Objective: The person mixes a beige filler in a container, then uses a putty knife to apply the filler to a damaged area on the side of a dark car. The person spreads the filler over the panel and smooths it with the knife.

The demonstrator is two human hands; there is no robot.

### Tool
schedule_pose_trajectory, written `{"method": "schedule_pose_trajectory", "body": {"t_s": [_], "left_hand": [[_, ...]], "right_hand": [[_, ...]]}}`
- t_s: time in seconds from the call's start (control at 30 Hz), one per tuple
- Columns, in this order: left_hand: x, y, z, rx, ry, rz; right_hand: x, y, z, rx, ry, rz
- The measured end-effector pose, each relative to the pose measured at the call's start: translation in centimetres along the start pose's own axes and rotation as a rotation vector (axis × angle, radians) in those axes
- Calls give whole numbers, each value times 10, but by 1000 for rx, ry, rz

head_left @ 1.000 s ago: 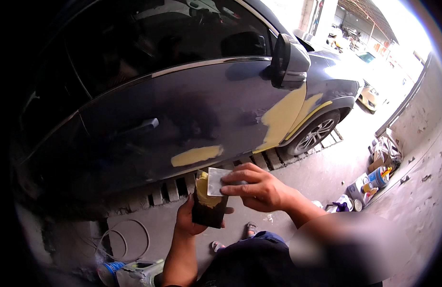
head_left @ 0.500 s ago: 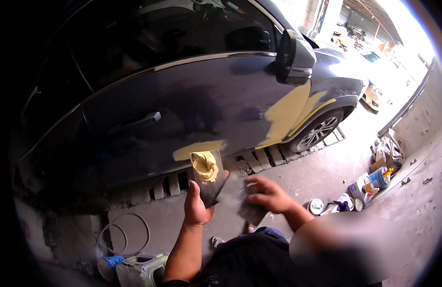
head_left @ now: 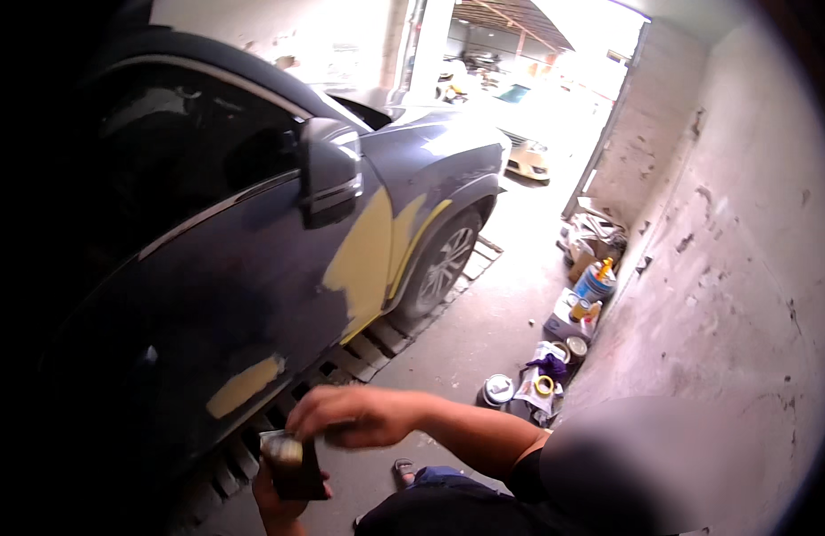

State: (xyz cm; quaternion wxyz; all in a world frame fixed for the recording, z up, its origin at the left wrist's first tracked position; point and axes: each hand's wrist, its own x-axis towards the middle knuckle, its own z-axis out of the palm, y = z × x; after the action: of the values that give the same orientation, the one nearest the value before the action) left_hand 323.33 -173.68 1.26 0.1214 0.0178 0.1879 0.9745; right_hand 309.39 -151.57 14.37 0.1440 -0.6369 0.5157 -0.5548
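Note:
My left hand point(head_left: 271, 502), low in the view, grips a dark flat putty board point(head_left: 304, 481) from beneath and at its side. A lump of yellowish body filler point(head_left: 284, 452) lies on the board. My right hand point(head_left: 363, 417) reaches across above it with curled fingers, blurred by motion. The spreader it holds is mostly hidden behind the fingers, close to the filler. In front stands a dark car point(head_left: 225, 286) with a large yellow filler patch point(head_left: 361, 246) by the front door edge and fender. A smaller tan filler patch point(head_left: 245, 386) is low on the door.
Along the right wall point(head_left: 725, 259) are a white-lidded can point(head_left: 498, 389), a yellow tape roll point(head_left: 544, 385), a purple cloth point(head_left: 550, 365), a blue can point(head_left: 595, 282) and boxes. The side mirror point(head_left: 332, 170) juts out from the car. Another car point(head_left: 526, 156) stands outside the doorway.
My view has swung right, toward the car's front and the wall. The board has moved lower and left in the picture. My right hand has come over the board from its right side.

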Motion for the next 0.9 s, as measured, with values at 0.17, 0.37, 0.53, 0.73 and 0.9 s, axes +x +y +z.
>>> {"method": "schedule_pose_trajectory", "body": {"t_s": [0.17,0.37,0.53,0.73,0.9], "left_hand": [[9,-18,-16,63,-91,-66],[17,-9,14,50,-40,185],[38,-3,28,35,78,252],[34,-13,35,-24,98,246],[20,-8,54,114,41,336]], "right_hand": [[-28,7,3,-273,35,115],[-49,34,-19,-398,210,262],[-80,28,5,453,456,589],[-74,59,41,659,414,649],[-81,61,14,587,678,581]]}}
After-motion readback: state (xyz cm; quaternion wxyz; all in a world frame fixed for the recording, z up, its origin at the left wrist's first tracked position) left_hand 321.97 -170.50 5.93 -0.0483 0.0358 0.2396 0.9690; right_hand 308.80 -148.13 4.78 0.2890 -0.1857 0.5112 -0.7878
